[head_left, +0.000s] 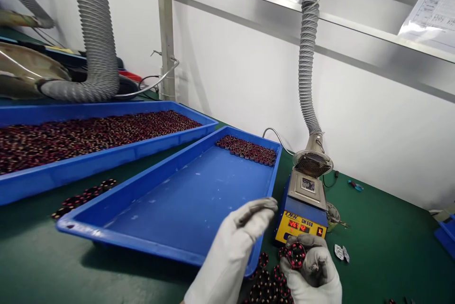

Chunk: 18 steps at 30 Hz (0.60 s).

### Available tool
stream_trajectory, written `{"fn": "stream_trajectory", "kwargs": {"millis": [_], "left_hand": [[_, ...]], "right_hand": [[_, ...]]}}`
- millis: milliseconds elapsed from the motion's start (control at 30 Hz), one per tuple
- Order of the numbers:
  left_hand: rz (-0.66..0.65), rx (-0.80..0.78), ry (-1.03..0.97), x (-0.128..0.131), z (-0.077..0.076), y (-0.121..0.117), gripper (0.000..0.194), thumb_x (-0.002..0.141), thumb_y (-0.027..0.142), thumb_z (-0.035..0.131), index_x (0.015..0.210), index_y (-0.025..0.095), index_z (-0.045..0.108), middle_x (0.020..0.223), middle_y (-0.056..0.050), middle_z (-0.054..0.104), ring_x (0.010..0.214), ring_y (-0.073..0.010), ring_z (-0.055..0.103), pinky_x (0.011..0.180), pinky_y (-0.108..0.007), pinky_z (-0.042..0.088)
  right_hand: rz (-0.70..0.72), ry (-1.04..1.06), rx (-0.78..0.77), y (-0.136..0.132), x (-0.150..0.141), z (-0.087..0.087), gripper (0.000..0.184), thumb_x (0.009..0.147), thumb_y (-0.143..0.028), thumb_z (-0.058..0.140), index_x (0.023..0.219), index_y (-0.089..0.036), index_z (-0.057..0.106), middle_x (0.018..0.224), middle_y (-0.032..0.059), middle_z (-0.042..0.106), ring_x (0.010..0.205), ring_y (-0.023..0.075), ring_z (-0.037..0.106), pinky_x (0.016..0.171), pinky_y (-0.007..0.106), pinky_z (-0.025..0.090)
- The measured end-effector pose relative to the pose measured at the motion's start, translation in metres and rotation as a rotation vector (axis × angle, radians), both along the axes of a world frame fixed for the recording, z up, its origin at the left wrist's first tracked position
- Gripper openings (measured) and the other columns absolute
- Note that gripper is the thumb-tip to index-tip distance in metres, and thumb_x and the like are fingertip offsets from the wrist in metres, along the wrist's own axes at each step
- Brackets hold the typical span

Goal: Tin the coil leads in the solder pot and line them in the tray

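Note:
My left hand point(236, 237), in a white glove with greyed fingertips, hovers over the right side of the near blue tray point(177, 190). Its fingers stretch out to the right, and nothing shows in them. In my gloved right hand point(313, 268), thumb and fingers pinch a small round black coil part point(296, 255) with pink dots round its rim. Below and between the hands lies a pile of similar parts point(265, 287) on the green table, partly cut off by the frame. More of them stand in packed rows point(249, 148) at the tray's far end.
Behind my right hand stands a blue-and-yellow solder pot point(302, 218) with lit red digits, under an extraction hose point(308, 48). A second blue tray point(106, 150) full of parts is at left. Loose parts point(83, 197) lie beside the near tray. Metallic scraps point(341, 252) lie right.

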State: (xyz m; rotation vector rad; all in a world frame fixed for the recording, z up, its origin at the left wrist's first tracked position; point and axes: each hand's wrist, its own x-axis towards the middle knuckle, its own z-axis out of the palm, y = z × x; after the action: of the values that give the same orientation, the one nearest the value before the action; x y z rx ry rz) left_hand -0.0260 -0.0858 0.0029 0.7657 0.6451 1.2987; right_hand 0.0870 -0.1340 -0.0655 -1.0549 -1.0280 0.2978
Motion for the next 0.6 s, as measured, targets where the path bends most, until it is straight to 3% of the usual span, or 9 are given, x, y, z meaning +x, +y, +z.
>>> {"fn": "stream_trajectory", "kwargs": {"millis": [100,133,200,300,400,467,600], "left_hand": [[-0.292,-0.013,0.126,0.006,-0.002,-0.007,0.025,0.054,0.024,0.074,0.078,0.018,0.069,0.078,-0.003,0.069,0.082,-0.0201,0.062,0.078,-0.029,0.048],[-0.334,-0.022,0.122,0.01,-0.005,-0.009,0.021,0.053,0.023,0.074,0.073,0.018,0.069,0.075,-0.003,0.069,0.08,-0.02,0.062,0.076,-0.029,0.048],[-0.291,-0.049,0.061,0.016,-0.014,-0.011,0.015,0.053,0.023,0.074,0.066,0.018,0.068,0.072,-0.002,0.069,0.075,-0.0184,0.062,0.073,-0.028,0.049],[-0.162,-0.081,-0.099,0.019,-0.023,-0.005,0.02,0.049,0.025,0.077,0.065,0.017,0.068,0.069,-0.002,0.068,0.067,-0.0158,0.061,0.067,-0.026,0.05],[-0.031,-0.065,-0.183,0.006,-0.023,0.007,0.026,0.051,0.032,0.076,0.073,0.021,0.067,0.077,0.0,0.068,0.075,-0.0153,0.061,0.076,-0.026,0.048],[0.035,0.001,-0.023,-0.008,-0.024,0.01,0.025,0.058,0.034,0.071,0.08,0.023,0.066,0.083,0.0,0.068,0.081,-0.0161,0.061,0.08,-0.027,0.047],[-0.053,0.359,0.702,-0.033,-0.031,0.002,0.033,0.064,0.023,0.065,0.096,0.028,0.064,0.093,-0.002,0.068,0.086,-0.0197,0.059,0.079,-0.031,0.047]], "right_hand": [[0.004,-0.056,-0.003,0.0,0.002,-0.001,0.033,0.067,-0.035,0.069,0.057,-0.021,0.04,0.075,0.0024,0.056,0.07,0.0166,0.054,0.058,0.025,0.042],[-0.011,-0.084,0.003,0.0,0.001,-0.002,0.032,0.067,-0.034,0.069,0.057,-0.021,0.041,0.073,0.0017,0.055,0.069,0.0163,0.054,0.058,0.025,0.041],[-0.052,-0.118,0.013,0.001,-0.002,-0.004,0.03,0.067,-0.03,0.069,0.057,-0.021,0.042,0.069,0.0001,0.053,0.068,0.0159,0.053,0.059,0.025,0.04],[-0.068,-0.106,0.006,0.002,-0.006,-0.009,0.03,0.066,-0.027,0.07,0.055,-0.021,0.042,0.071,0.0005,0.054,0.069,0.0161,0.054,0.061,0.026,0.042],[-0.015,-0.052,-0.036,0.003,-0.006,-0.009,0.033,0.065,-0.026,0.07,0.053,-0.021,0.04,0.075,0.002,0.056,0.071,0.0172,0.057,0.062,0.027,0.044],[0.003,-0.011,-0.082,0.004,-0.005,-0.004,0.034,0.063,-0.024,0.071,0.053,-0.021,0.039,0.076,0.0028,0.058,0.073,0.0177,0.058,0.062,0.027,0.045],[0.082,0.101,-0.187,0.01,-0.006,0.003,0.035,0.057,-0.026,0.075,0.054,-0.02,0.041,0.077,0.003,0.062,0.067,0.015,0.059,0.059,0.023,0.046]]}}
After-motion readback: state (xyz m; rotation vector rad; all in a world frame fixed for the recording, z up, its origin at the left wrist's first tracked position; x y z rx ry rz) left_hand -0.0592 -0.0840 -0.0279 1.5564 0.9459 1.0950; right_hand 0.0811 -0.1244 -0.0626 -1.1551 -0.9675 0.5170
